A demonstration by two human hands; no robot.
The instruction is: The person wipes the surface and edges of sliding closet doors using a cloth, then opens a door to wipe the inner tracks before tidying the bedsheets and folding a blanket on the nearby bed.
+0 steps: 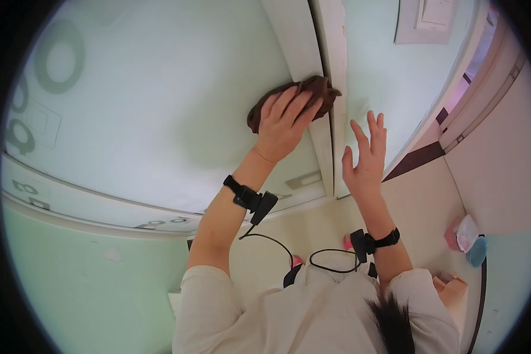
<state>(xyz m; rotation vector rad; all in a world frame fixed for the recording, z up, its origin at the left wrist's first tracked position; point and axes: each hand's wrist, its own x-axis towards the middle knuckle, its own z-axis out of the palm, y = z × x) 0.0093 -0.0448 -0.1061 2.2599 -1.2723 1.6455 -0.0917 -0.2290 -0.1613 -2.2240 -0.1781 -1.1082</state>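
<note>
My left hand (283,121) presses a bunched dark brown cloth (321,88) against a frosted glass door panel (159,101), at the panel's right edge. The cloth overlaps the white door frame (298,44) there. The fingers are spread over the cloth and hide part of it. My right hand (366,155) is raised to the right of the frame, in front of a pale green wall (376,71), with its fingers apart and nothing in it. Each forearm wears a black strap with a small device, and a black cable hangs from each.
A white wall switch (433,13) is at the top right. An open doorway with a dark threshold (416,161) lies to the right. On the floor at the right stand a pink container (453,234), a blue basin (477,252) and an open cardboard box (453,287).
</note>
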